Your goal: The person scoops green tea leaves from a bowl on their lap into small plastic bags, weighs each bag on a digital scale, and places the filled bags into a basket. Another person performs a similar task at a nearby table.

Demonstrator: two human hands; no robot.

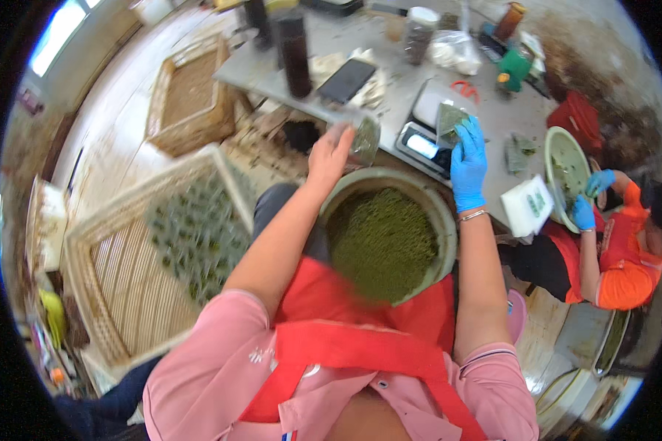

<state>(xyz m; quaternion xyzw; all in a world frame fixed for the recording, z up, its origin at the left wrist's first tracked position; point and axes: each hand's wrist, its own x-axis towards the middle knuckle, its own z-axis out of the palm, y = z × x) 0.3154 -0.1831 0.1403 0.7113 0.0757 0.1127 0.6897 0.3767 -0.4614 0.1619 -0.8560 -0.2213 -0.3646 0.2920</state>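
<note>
1. Head view: tub of loose green matter between the person's forearms.
2. Left hand, bare, blurred: fingers part-curled round a clear pouch, just beyond the tub's far rim.
3. Right hand, blue-gloved: fingers nearly closed, gripping a green pouch at the scale, beyond the tub; contact with the scale unclear.
4. Crate with packets: left of the tub.
5. Co-worker's gloved hands at a pale bowl: right of the tub.

Bright window, pale floor.
</note>
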